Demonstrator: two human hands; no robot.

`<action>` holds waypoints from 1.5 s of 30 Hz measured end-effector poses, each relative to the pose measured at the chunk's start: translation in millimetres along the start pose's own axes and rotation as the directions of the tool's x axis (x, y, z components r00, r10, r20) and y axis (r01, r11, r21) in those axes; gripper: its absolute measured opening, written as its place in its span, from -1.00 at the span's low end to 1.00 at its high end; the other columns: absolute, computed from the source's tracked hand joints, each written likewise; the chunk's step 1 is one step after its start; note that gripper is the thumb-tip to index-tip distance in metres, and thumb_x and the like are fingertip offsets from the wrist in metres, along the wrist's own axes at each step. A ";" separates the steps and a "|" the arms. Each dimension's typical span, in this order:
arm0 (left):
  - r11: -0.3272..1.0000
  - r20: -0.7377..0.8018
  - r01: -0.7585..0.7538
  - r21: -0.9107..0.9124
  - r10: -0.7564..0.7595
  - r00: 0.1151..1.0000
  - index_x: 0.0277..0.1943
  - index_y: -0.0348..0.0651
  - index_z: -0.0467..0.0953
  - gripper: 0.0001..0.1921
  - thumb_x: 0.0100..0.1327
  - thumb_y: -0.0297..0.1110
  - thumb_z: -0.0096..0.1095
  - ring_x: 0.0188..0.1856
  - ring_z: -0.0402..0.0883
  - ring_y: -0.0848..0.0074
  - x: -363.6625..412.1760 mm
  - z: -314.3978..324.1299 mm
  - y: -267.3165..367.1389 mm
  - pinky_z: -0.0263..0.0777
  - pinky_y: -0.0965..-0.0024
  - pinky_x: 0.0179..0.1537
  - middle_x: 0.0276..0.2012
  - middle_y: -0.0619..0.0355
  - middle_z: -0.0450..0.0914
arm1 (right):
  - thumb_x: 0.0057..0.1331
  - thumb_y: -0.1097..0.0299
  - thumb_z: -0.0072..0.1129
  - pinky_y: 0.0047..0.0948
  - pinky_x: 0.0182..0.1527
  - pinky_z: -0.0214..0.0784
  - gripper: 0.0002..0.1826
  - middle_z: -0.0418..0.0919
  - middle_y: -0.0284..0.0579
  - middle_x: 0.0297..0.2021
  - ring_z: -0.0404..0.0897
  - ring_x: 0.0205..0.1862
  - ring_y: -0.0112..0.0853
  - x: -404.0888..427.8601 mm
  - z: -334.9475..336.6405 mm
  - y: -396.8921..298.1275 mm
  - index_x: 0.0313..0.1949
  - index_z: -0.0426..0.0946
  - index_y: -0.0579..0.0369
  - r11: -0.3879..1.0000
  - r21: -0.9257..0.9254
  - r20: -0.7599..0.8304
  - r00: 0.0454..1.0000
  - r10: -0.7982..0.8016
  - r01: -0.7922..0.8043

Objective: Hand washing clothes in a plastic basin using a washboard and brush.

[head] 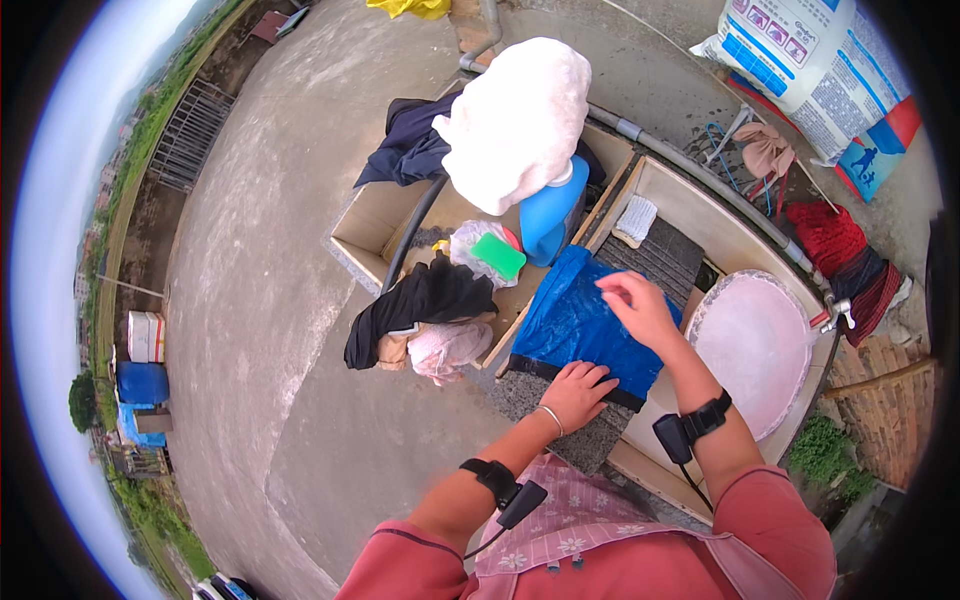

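A wet blue garment (574, 330) with a black band along its near edge lies spread over a grey stone washboard slab (664, 251). My left hand (579, 394) rests palm down on that black band, fingers spread. Over the upper right of the cloth is my right hand (637, 311), its fingers bent and thumb apart, with nothing visible in it. Whether its fingertips touch the cloth is unclear. A scrubbing brush (636, 219) with pale bristles lies at the slab's far end. To the right, a round basin (750, 352) holds cloudy, pinkish-white water.
Left of the slab are a green block (499, 256) on a plastic bag, a blue plastic scoop (553, 214), black clothing (424, 300) and a pink towel (448, 349). White fluffy cloth (525, 120) is heaped beyond. A pipe with a tap (840, 313) runs along the right.
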State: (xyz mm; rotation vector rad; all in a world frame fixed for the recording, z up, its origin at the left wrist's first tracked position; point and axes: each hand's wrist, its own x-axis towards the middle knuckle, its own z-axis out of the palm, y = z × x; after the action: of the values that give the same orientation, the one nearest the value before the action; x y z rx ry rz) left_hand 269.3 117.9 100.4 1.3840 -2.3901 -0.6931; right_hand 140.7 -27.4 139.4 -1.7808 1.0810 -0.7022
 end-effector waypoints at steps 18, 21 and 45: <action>0.995 0.189 -0.093 -0.046 0.100 0.977 0.03 -0.13 0.41 -0.63 0.21 -0.19 -0.05 0.18 0.24 0.24 -12.7 -3.9 -12.4 -0.02 0.12 0.23 0.04 0.10 0.42 | 0.04 0.48 0.06 -0.24 0.11 0.15 -0.43 0.34 -0.02 0.03 0.38 0.04 -0.17 147.9 191.9 18.5 0.12 0.32 -0.13 0.975 -0.155 0.086 0.981 0.174 -0.159; 0.990 0.271 -0.059 -0.127 0.092 0.958 0.03 -0.13 0.42 -0.60 0.15 -0.17 0.05 0.15 0.26 0.27 -14.3 -17.2 -19.5 0.04 0.17 0.20 -0.01 0.07 0.43 | 0.07 0.45 0.03 -0.34 0.06 0.24 -0.48 0.41 0.01 0.00 0.43 0.02 -0.16 120.2 126.3 -8.4 0.09 0.32 -0.10 0.966 0.221 0.119 0.987 0.107 -0.131; 0.986 0.129 -0.128 -0.106 0.142 0.981 0.08 -0.17 0.38 -0.52 0.06 -0.28 0.18 0.10 0.34 0.33 -17.6 -24.9 -18.2 0.12 0.18 0.20 0.02 0.12 0.41 | 0.11 0.00 0.13 -0.24 -0.06 0.16 -0.66 0.33 -0.29 0.15 0.31 -0.02 -0.26 -37.6 24.3 87.1 -0.11 0.51 -0.28 0.741 -0.637 -0.169 0.976 0.135 -0.213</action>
State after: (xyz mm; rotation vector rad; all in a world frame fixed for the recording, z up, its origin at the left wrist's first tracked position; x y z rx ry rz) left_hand 303.1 119.1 111.3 1.1575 -2.4901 -0.8798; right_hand 110.6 -1.7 49.7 -2.1920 1.6995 -0.3127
